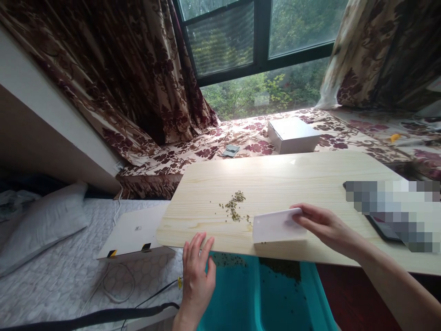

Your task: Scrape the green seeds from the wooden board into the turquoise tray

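My right hand pinches the far right corner of a white rectangular piece, like stiff card or a shallow lid. Its lower edge rests on the pale wooden table near the front edge. Left of it lies a loose scatter of small greenish-brown beans or seeds, with a few grains by the white piece. My left hand is open, fingers stretched over the table's front edge. Below that edge, partly hidden by the tabletop, is a turquoise two-compartment bin. Its right compartment holds a dark heap of grains; scattered grains show in the left one.
A dark-framed device, largely blurred out, lies at the table's right. Behind the table, a white box and a folded cloth sit on the floral window ledge. A flat white box and cables lie on the bed at left.
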Demonstrator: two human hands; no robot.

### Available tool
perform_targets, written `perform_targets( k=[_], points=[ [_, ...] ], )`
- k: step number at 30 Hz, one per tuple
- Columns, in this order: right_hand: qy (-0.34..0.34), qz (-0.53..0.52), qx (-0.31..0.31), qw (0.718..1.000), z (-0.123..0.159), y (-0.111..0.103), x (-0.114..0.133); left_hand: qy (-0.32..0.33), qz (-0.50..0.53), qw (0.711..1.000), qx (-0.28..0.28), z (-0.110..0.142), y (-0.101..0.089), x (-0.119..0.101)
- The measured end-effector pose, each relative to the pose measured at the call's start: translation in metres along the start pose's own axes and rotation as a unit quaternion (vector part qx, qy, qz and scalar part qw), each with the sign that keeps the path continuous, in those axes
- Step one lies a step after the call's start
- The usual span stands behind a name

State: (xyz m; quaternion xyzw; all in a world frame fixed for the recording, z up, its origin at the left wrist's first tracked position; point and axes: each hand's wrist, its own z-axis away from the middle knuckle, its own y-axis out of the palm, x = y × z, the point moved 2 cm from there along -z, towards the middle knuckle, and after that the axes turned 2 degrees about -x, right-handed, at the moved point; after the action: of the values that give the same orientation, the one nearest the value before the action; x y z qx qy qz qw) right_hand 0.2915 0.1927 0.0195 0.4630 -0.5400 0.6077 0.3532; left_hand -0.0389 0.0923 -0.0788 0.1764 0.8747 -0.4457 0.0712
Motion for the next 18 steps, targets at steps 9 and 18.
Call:
perform_targets(
  k=[9, 18],
  points=[
    [0.01, 0.012, 0.009, 1.0, 0.018, -0.02, -0.001, 0.004, 0.0, 1.0, -0.006, 0.001, 0.001, 0.0],
    [-0.036, 0.039, -0.138, 0.989, 0.003, 0.004, -0.002, 0.005, 0.002, 1.0, -0.011, -0.001, 0.001, -0.001]
  ],
)
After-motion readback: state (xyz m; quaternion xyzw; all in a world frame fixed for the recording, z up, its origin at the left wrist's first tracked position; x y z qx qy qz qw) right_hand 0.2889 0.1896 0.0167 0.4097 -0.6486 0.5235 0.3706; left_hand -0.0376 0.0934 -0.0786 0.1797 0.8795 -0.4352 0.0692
